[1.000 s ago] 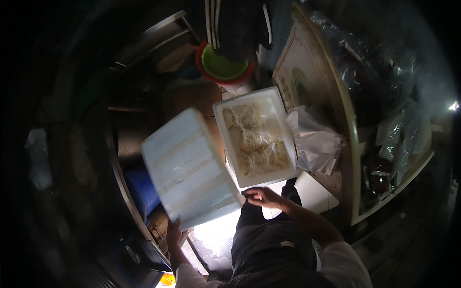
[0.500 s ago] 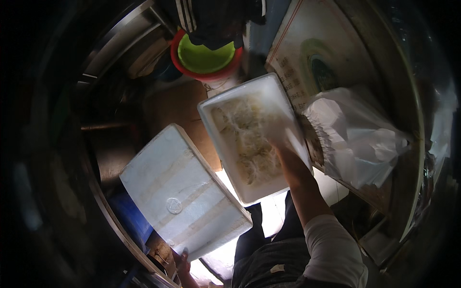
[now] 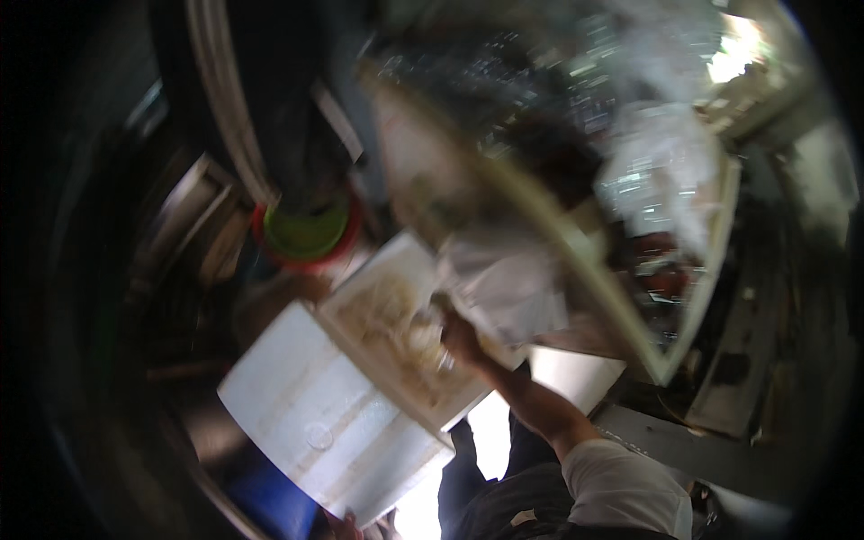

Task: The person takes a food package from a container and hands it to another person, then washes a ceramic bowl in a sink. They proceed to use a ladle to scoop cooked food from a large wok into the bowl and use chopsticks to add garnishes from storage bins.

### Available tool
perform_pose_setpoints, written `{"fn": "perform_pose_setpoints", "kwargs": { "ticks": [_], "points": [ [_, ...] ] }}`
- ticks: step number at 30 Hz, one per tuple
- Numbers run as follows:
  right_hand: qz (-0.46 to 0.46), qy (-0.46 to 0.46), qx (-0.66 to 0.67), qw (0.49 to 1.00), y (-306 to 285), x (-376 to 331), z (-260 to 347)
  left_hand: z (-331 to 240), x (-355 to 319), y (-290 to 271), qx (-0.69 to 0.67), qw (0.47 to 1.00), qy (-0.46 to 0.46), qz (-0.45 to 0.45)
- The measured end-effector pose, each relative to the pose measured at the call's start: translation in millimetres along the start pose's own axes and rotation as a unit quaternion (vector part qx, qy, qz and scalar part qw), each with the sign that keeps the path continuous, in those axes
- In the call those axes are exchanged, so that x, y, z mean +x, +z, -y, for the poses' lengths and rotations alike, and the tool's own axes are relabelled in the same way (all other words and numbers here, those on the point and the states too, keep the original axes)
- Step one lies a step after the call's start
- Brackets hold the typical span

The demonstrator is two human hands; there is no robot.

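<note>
My left hand (image 3: 345,526) grips the lower corner of a white foam box lid (image 3: 333,405), which is tilted, with faint tape strips across it. Its upper right edge overlaps the side of an open white foam box (image 3: 414,247). Pale, stringy wet contents (image 3: 387,315) lie in the box, too blurred to name. Over them is my right hand (image 3: 459,340), its fingers curled in. Something whitish and shiny shows beside those fingers; I cannot make out what it is.
Beyond the box stands a red basin (image 3: 353,225) with a green one (image 3: 306,236) inside, beside a person in dark striped trousers (image 3: 229,108). A white plastic bag (image 3: 504,279) adjoins the box's right side. Farther right, a pale-edged container (image 3: 661,364) holds plastic-wrapped things. A blue object (image 3: 274,495) sits lower left.
The view has swung toward the right, bringing in the pale-edged container. The lid now overlaps the box's left side. My right hand has drawn in its fingers over the contents.
</note>
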State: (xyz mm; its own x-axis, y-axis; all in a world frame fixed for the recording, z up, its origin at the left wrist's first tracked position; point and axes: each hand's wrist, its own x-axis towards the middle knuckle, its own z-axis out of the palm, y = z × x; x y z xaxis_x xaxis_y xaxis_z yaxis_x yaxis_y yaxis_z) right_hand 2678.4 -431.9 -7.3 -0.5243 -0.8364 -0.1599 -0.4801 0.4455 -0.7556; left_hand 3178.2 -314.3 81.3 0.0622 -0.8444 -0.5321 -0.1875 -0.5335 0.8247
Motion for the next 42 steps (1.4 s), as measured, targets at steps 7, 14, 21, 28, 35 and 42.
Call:
{"fn": "perform_pose_setpoints", "kwargs": {
  "ticks": [7, 14, 21, 28, 35, 42],
  "points": [
    [0.112, -0.035, 0.195, 0.974, -296.6, -154.7, 178.5, -129.0, 33.8, 174.8, 0.205, 0.966, 0.084, 0.133],
    [-0.014, -0.029, 0.396, 0.918, -525.5, -188.3, 180.3, -217.4, 30.1, 292.2, 0.289, 0.917, 0.193, 0.198],
    [-0.256, -0.137, 0.035, 0.956, -676.0, -92.7, 136.7, -207.2, -4.7, 355.8, 0.321, 0.906, 0.204, 0.184],
    [-0.164, -0.139, -0.116, 0.97, -673.0, 50.5, -3.0, -165.5, -81.3, 446.2, 0.367, 0.891, 0.148, 0.222],
    [-0.247, -0.119, 0.065, 0.959, -726.7, 15.4, -13.9, -121.4, -130.5, 490.5, 0.438, 0.842, 0.106, 0.297],
    [-0.362, 0.06, 0.105, 0.924, -742.2, -59.9, -177.2, -172.5, -181.8, 615.6, 0.401, 0.774, 0.257, 0.417]
  ]
}}
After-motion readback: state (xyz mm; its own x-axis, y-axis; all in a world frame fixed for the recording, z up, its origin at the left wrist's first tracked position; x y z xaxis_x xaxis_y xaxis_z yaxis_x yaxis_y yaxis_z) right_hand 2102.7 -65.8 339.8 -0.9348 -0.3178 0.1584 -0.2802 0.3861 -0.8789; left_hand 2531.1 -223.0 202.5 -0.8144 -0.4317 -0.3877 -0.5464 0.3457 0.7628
